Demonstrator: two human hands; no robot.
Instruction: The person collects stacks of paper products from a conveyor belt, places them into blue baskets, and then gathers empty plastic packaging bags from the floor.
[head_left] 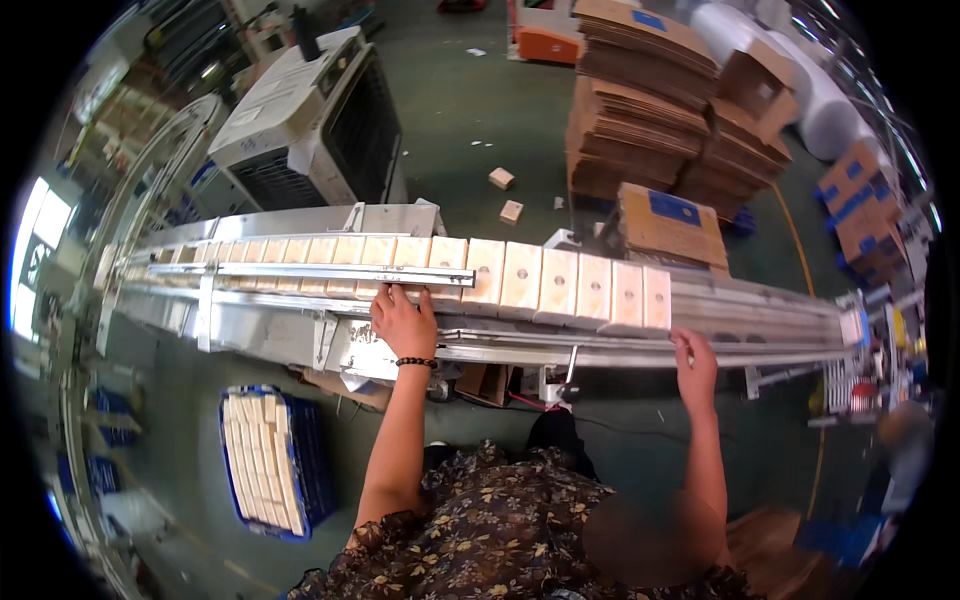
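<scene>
Standing at a long silver metal conveyor (pixel 760 315) running across the view from left to right, seen from above. Resting the left hand (pixel 403 322), with a dark beaded bracelet (pixel 416 362) around its wrist, on the near edge of the conveyor, fingertips (pixel 398 293) reaching up onto the near edge of a row of small pale cream rectangular boxes (pixel 560 283) lying side by side along the belt; fingers lying close together and slightly curled, pressing down on the boxes rather than clamping anything. Holding the right hand (pixel 694 365) at the near rail of the conveyor, just beyond the right end of the row, fingers pointing up toward the belt and gathered loosely together, gripping nothing, thumb touching or nearly touching the rail. Lying under a thin silver guide rail (pixel 330 271) on the left stretch of the belt, the row ending near the right hand. Sitting on the green floor to the lower left, a blue plastic crate (pixel 312 470) filled with more of the same cream boxes. Standing behind the conveyor, a white boxy machine with a dark grille (pixel 310 125) on the left and tall stacks of flattened brown cardboard (pixel 640 110) on the right. Lying loose on the floor between them, two small cream boxes (pixel 505 195).
</scene>
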